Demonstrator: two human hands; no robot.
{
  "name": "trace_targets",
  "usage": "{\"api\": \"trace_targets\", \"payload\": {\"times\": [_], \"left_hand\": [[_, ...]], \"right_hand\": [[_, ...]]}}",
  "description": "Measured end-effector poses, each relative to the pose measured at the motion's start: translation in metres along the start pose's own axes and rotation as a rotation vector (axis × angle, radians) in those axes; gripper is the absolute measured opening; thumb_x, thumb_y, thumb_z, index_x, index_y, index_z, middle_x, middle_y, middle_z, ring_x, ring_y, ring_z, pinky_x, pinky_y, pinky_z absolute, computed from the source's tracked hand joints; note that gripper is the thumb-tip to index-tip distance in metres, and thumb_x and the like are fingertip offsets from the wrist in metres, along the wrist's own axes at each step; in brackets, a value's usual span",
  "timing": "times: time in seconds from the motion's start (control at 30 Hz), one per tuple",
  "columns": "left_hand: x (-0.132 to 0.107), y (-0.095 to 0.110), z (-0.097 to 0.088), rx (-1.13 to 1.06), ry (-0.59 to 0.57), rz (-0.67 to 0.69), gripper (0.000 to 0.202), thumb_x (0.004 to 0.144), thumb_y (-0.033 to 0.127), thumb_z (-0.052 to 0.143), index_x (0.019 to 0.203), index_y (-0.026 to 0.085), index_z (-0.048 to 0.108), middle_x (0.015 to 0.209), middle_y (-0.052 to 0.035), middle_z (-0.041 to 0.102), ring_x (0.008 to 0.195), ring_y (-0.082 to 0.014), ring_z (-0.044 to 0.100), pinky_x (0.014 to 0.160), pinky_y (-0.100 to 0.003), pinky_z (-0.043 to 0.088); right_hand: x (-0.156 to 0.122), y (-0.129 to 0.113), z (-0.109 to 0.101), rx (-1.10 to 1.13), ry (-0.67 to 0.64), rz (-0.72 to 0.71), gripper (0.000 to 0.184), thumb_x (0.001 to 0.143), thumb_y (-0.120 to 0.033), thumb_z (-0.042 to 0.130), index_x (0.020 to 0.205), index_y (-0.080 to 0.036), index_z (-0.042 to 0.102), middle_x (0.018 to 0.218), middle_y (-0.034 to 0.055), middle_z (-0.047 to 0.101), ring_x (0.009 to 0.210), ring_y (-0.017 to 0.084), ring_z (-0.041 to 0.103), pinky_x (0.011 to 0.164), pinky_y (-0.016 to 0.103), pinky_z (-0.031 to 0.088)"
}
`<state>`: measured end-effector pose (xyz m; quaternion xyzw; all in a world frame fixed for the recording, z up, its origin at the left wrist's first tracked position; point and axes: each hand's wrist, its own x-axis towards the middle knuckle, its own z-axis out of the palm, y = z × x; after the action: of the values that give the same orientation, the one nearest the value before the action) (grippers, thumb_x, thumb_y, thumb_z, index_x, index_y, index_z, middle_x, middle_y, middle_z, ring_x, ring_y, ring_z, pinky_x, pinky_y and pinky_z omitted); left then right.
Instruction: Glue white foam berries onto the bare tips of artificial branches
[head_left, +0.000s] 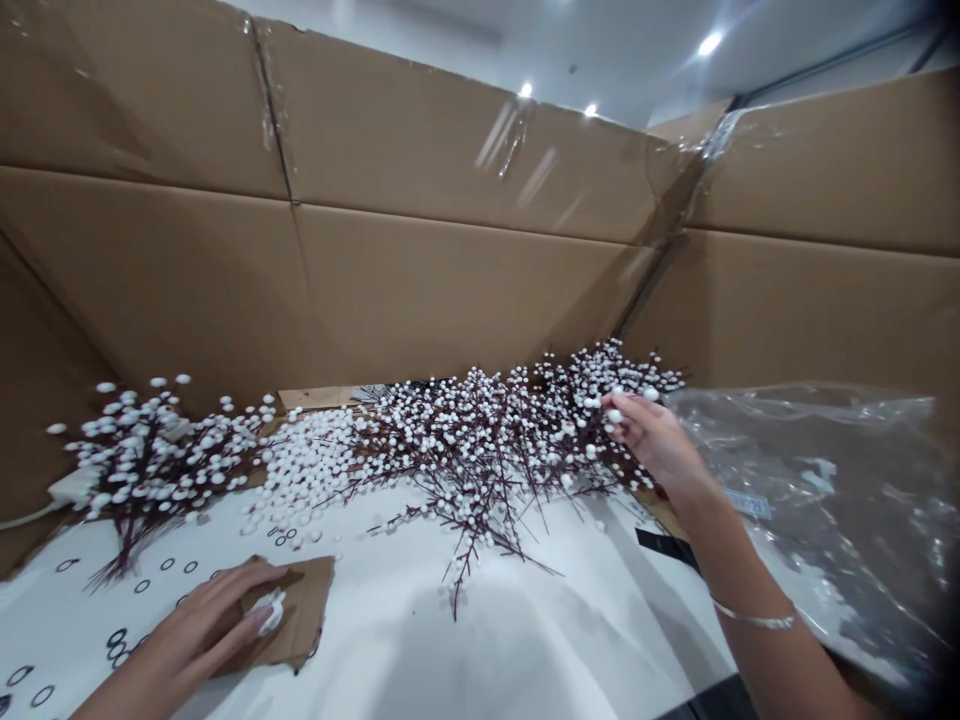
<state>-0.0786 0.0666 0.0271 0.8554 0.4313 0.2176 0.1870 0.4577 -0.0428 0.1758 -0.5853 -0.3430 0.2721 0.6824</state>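
My right hand (656,440) reaches into the far right end of a pile of dark twigs with white berries (495,440) and its fingers pinch one berry sprig there. My left hand (199,625) lies flat, fingers stretched out, on a small piece of brown cardboard (304,610) at the near left of the white table (465,640). A separate bunch of white-berry twigs (146,455) lies at the far left. Loose white berries (307,465) are heaped between the two bunches.
Tall cardboard walls (420,260) enclose the table at the back and both sides. A crumpled clear plastic bag (832,480) lies at the right. Several small black rings (116,640) are scattered at the near left.
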Motion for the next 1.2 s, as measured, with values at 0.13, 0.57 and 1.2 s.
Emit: {"api": "trace_targets", "payload": {"times": [0.13,0.57,1.2], "left_hand": [[0.002,0.002,-0.009,-0.092,-0.049,-0.046,0.035,0.088,0.052,0.048,0.112,0.037,0.068,0.125,0.0012,0.065,0.114,-0.0278,0.061,0.097,-0.036,0.052],[0.049,0.079,-0.019,-0.504,-0.249,-0.039,0.051,0.094,0.046,0.047,0.144,0.035,0.042,0.135,-0.0050,0.059,0.123,-0.0246,0.055,0.101,-0.035,0.046],[0.046,0.006,-0.038,-0.662,0.180,-0.216,0.033,0.092,0.045,0.052,0.094,0.015,0.065,0.070,-0.0014,0.063,0.071,-0.0167,0.059,0.073,-0.027,0.046]], "right_hand": [[0.003,-0.003,0.032,-0.044,-0.189,0.061,0.027,0.067,-0.041,0.080,0.080,-0.019,0.073,0.077,0.0017,0.066,0.054,0.006,0.048,0.045,0.017,0.040],[-0.008,0.016,0.191,0.290,-0.670,0.210,0.027,0.070,-0.041,0.079,0.083,-0.019,0.071,0.068,-0.0018,0.057,0.055,0.007,0.049,0.048,0.018,0.041],[-0.081,0.097,0.382,0.121,-1.017,0.266,0.035,0.069,-0.044,0.079,0.089,-0.018,0.067,0.082,0.0025,0.069,0.065,0.013,0.063,0.052,0.022,0.042]]}}
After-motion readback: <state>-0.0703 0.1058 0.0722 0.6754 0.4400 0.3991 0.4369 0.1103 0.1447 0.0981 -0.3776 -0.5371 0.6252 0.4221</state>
